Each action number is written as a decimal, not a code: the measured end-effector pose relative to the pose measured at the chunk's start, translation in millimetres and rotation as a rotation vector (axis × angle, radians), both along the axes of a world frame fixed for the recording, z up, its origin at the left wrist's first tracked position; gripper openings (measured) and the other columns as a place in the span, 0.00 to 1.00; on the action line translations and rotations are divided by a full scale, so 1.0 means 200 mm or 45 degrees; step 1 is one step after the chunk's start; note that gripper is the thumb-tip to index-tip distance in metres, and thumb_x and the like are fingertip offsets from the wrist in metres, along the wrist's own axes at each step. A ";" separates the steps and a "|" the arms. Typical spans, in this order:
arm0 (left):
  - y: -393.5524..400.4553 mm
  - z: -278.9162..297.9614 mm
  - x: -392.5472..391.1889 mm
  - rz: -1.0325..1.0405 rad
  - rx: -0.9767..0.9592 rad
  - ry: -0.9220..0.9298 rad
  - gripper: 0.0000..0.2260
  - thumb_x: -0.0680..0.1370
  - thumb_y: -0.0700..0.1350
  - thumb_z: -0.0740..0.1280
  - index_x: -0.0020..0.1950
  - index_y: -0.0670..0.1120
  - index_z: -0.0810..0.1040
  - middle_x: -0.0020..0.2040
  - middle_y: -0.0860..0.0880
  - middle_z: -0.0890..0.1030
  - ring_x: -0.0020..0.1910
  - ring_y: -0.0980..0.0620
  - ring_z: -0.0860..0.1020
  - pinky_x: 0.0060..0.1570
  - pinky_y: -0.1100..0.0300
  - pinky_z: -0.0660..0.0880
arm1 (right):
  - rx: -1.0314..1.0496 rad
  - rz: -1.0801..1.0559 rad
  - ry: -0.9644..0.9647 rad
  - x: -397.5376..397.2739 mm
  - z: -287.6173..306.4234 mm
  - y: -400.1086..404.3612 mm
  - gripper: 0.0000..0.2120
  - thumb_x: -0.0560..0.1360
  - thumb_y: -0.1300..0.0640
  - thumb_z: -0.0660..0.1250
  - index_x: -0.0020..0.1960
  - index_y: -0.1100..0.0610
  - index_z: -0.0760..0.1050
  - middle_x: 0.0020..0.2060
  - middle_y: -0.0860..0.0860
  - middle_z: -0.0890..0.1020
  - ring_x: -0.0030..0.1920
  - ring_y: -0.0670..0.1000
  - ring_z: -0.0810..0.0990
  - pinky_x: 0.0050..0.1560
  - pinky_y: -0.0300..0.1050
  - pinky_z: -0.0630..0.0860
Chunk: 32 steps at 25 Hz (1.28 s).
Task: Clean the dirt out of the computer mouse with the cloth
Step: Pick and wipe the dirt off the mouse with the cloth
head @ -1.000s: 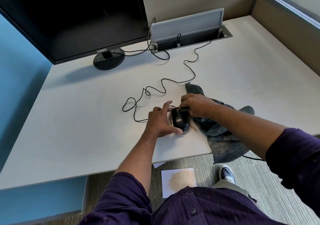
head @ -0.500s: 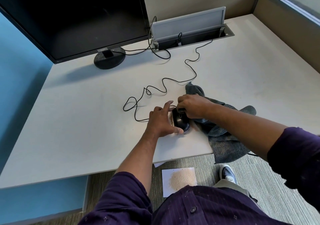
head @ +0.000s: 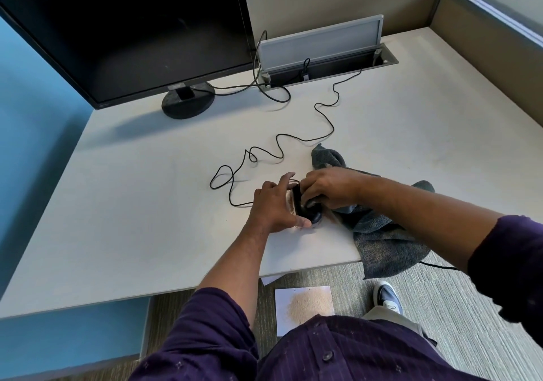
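Observation:
A black wired computer mouse (head: 308,209) lies near the front edge of the white desk (head: 147,204), with brownish dirt (head: 291,204) scattered around it. My left hand (head: 274,204) holds the mouse from its left side, thumb at its near end. My right hand (head: 329,188) lies over the top of the mouse, fingers curled, gripping a grey cloth (head: 382,233) that trails under the hand and hangs over the desk edge. The mouse cable (head: 264,157) snakes back across the desk.
A dark monitor (head: 132,37) on a round stand (head: 188,103) fills the back left. A cable hatch with a raised lid (head: 320,47) sits at the back centre. On the carpet below lies a white paper with a sand pile (head: 305,307), beside a shoe (head: 386,297).
My right hand has slid forward over the mouse, covering more of it with the cloth. The left hand has stayed beside the mouse.

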<state>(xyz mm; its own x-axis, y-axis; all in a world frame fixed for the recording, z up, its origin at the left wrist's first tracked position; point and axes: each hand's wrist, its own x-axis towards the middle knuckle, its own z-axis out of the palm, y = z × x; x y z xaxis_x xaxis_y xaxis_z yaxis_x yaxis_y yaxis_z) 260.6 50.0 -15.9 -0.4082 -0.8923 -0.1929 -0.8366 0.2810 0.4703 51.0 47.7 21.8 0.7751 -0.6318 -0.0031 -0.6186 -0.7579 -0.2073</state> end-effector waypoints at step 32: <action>0.02 0.00 -0.01 0.070 0.054 -0.017 0.58 0.59 0.63 0.83 0.81 0.58 0.55 0.74 0.56 0.77 0.72 0.47 0.68 0.69 0.51 0.61 | -0.009 -0.341 0.216 0.03 -0.07 -0.18 0.10 0.74 0.64 0.63 0.52 0.54 0.78 0.49 0.49 0.76 0.55 0.53 0.74 0.48 0.50 0.76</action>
